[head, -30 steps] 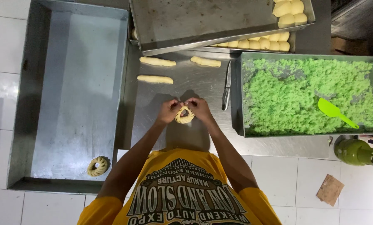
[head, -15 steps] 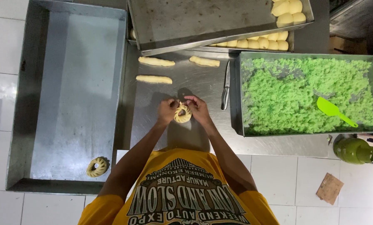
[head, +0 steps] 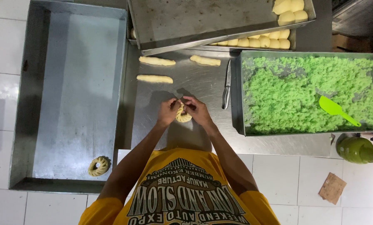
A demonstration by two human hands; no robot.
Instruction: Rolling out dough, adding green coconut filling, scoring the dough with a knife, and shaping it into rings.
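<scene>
From the head view, the left hand (head: 168,111) and right hand (head: 197,110) both pinch a dough ring (head: 183,115) between them, low over the steel worktop (head: 194,83). Three dough sticks (head: 154,78) lie beyond, a knife (head: 227,85) just right, beside the tray of green crumbs (head: 303,96).

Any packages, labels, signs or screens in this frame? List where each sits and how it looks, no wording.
Printed shirt front: bottom centre, on the person; yellow cloth with a dark arched graphic and pale lettering.
Brown cardboard scrap: on the white floor tiles at lower right; flat, roughly square, no print that I can make out.
No signs or screens in view.
</scene>
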